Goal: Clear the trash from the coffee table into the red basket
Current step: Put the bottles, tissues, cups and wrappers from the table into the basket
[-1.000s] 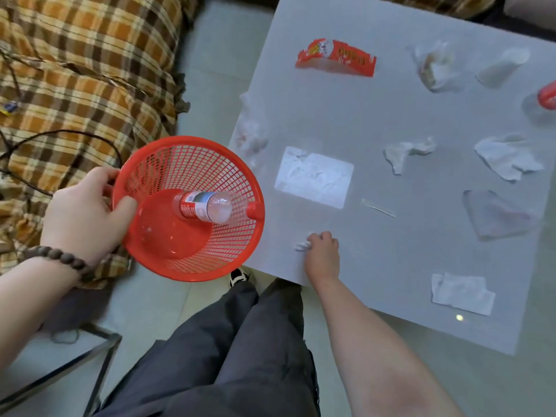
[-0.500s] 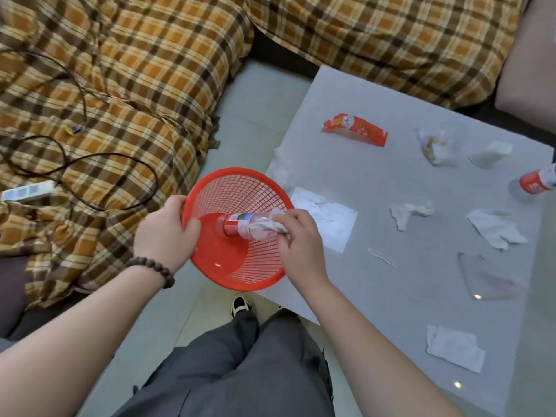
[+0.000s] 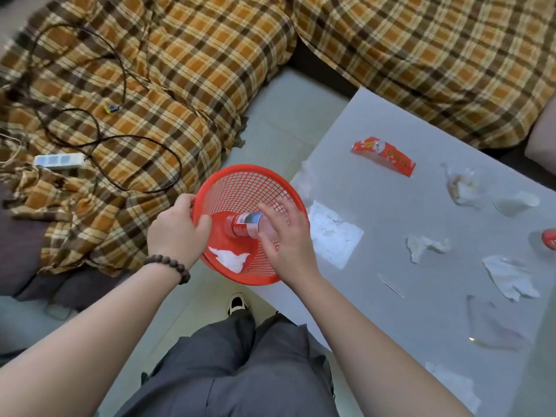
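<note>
Left hand (image 3: 177,233) grips red basket (image 3: 240,188); right hand (image 3: 285,239) spread above.

Red mesh basket (image 3: 240,188); white tissue (image 3: 230,260) inside; bottle (image 3: 246,225) label red; grey table (image 3: 391,121); wrapper (image 3: 383,155) red with yellow print; sofa cover (image 3: 186,55) orange-brown-cream plaid; trousers (image 3: 228,371) dark grey; bead bracelet (image 3: 168,266) dark brown

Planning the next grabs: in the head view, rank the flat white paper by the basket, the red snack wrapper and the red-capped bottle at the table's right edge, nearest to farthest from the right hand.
1. Flat white paper, just right of the right hand.
2. Red snack wrapper, up at the table's far side.
3. Red-capped bottle, at the frame's right edge.
</note>
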The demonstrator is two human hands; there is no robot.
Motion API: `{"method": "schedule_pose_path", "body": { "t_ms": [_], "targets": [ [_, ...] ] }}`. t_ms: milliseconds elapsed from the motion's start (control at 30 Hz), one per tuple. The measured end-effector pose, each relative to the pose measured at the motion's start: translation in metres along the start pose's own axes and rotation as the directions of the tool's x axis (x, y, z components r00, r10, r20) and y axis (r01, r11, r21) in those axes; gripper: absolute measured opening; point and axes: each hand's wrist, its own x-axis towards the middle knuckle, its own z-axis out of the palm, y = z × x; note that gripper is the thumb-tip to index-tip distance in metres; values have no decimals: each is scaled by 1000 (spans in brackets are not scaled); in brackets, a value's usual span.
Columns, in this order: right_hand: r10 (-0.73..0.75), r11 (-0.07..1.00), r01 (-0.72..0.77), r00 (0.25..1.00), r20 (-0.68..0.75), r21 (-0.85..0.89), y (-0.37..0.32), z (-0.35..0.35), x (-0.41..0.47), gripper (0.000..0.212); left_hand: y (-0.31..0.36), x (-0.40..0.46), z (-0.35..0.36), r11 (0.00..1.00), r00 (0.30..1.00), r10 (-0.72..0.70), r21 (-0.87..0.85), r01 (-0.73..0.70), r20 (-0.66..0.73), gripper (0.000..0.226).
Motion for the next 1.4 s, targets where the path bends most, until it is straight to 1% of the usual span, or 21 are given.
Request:
{"method": "schedule_pose_path", "body": {
  "t_ms": [67, 100, 167, 267, 333, 400, 467, 533, 567, 667, 733, 800, 900, 967, 1067, 1133, 1200, 1300, 1400],
  "targets": [
    [28, 999, -31, 992, -126, -26, 14, -3, 11, 42, -8, 2, 0, 998, 999, -50, 38, 51, -22, 28],
    [56, 997, -64, 985, -164, -44, 26, -5, 18, 43, -12, 3, 0, 996, 997, -74, 52, 76, -34, 28],
    [135, 985, -151, 976, -174, -82, 56, -6, 35, 45, -20, 5, -1, 990, 992, -115, 74, 119, -57, 28],
    [267, 945, -271, 963, -50, -184, 108, 3, 62, 53, -31, 10, 2, 985, 987, -140, 96, 146, -73, 28],
    [335, 908, -307, 941, 54, -284, 140, 16, 81, 60, -38, 13, 6, 984, 988, -129, 113, 139, -88, 29],
    [365, 886, -297, 921, 139, -357, 164, 31, 100, 68, -48, 16, 12, 986, 988, -118, 104, 129, -102, 29],
    [350, 878, -247, 916, 197, -409, 180, 46, 117, 73, -62, 16, 21, 989, 986, -141, 42, 145, -93, 34],
    [343, 873, -219, 910, 231, -436, 192, 60, 131, 75, -76, 16, 29, 984, 983, -174, -40, 172, -58, 41],
    [360, 867, -227, 900, 245, -443, 197, 66, 135, 75, -81, 16, 32, 980, 981, -188, -66, 185, -41, 44],
    [423, 830, -249, 864, 273, -500, 207, 80, 137, 70, -85, 13, 37, 972, 974, -224, -80, 222, -18, 44],
    [408, 810, -217, 876, 257, -545, 210, 84, 133, 65, -81, 8, 38, 968, 973, -232, -104, 230, -7, 42],
    [386, 828, -220, 890, 240, -515, 209, 83, 131, 56, -74, 4, 36, 974, 976, -219, -63, 218, -12, 43],
    [405, 881, -308, 883, 238, -358, 198, 72, 127, 49, -59, 3, 26, 982, 982, -178, 49, 181, -62, 39],
    [359, 920, -309, 912, 200, -243, 180, 60, 120, 48, -49, 4, 17, 986, 986, -142, 76, 149, -88, 33],
    [246, 965, -237, 967, 72, -112, 142, 34, 106, 47, -41, 7, 8, 990, 989, -114, 77, 121, -90, 26],
    [193, 981, -194, 981, -18, -17, 112, 15, 96, 47, -38, 8, 4, 993, 991, -98, 54, 103, -92, 24],
    [157, 987, -153, 984, -80, 51, 80, -3, 85, 47, -34, 10, 0, 996, 993, -80, 18, 82, -89, 23],
    [63, 997, -57, 992, -108, 58, 37, -18, 67, 48, -22, 10, -5, 999, 997, -36, -17, 35, -74, 21],
    [-22, 998, 25, 998, -61, 53, 1, -19, 52, 48, -10, 6, -8, 997, 1000, 4, -74, -6, -27, 20]
  ]
}}
